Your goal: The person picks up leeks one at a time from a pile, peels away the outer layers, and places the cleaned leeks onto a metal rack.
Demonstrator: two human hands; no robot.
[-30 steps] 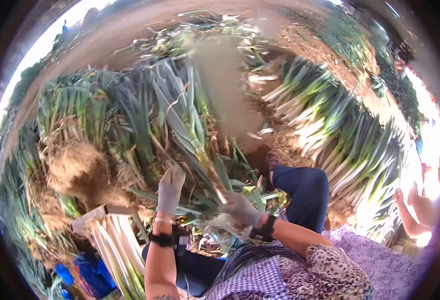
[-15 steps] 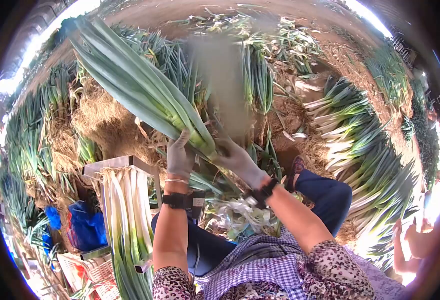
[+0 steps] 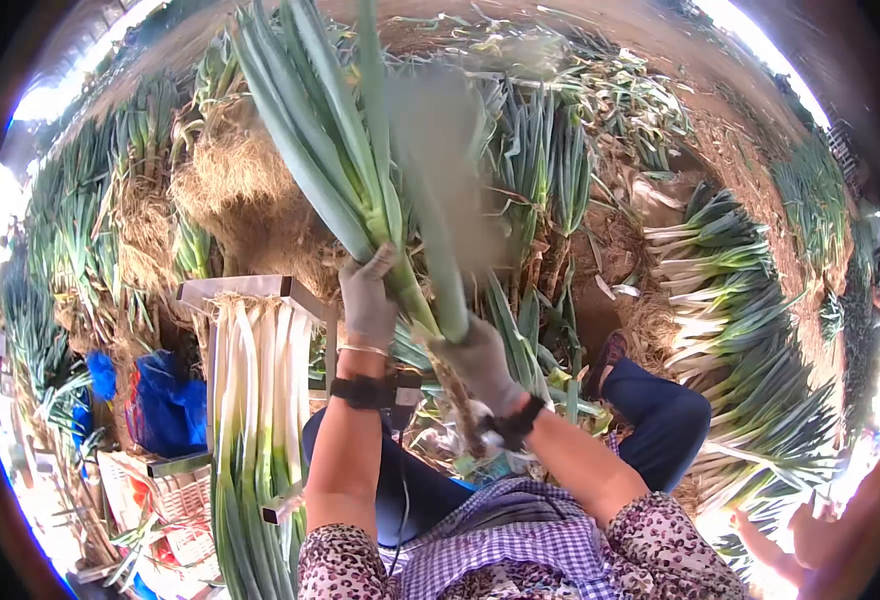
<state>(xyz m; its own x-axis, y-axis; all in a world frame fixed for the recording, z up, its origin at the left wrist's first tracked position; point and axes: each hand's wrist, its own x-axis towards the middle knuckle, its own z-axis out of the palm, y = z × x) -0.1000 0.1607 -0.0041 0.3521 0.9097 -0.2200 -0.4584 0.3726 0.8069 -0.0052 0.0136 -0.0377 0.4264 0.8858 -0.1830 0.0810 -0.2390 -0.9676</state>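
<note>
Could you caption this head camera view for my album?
Two gloved hands, left and right, grip a leek, with trimmed leeks in a frame nearby.

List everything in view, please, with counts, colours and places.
Held leek: one, green, between the hands
Framed leeks: several, white and green, lower left
Metal frame: one, grey, around them
Rooted leeks: many, green, left and beyond
Laid leeks: many, white and green, right
Leaf scraps: many, pale green, upper right
Bag: at least one, blue, lower left
Basket: one, pale, below it
Co-worker: one, sunlit, bottom right
Left hand: one, pale glove, on leek
Right hand: one, pale glove, lower on leek
Legs: two, dark blue, below
</note>
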